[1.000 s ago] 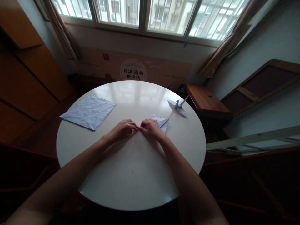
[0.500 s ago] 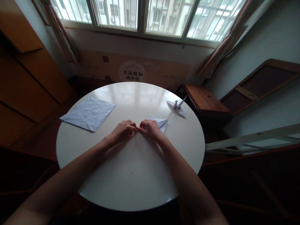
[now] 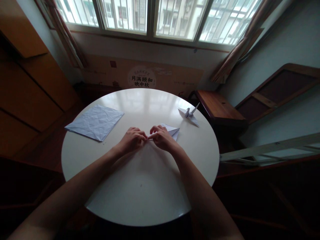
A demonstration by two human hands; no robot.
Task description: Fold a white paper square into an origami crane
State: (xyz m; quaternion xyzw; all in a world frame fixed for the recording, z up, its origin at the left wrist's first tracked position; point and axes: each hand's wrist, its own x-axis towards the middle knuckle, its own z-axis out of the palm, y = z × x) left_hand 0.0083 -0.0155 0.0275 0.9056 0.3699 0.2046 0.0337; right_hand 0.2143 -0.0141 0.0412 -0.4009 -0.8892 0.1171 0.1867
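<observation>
A partly folded sheet of white paper [image 3: 173,130] lies at the middle of the round white table [image 3: 140,200], its right side showing past my fingers. My left hand [image 3: 134,138] pinches the left tip of this paper between thumb and fingers. Close beside it, my right hand [image 3: 161,137] is closed on the same paper, thumb and forefinger near that tip. Both hands cover much of the folded piece, so its full shape is hidden.
A creased, flat paper sheet [image 3: 96,121] rests at the table's left. At the far right of the table stands a finished paper crane [image 3: 189,114]. Beyond the edge are a wooden stool [image 3: 220,106] on the right and a brown cabinet [image 3: 30,93] on the left.
My right hand has lifted its fingers slightly and its thumb has shifted, baring a bit of the paper's tip. The left hand stays at the tip.
</observation>
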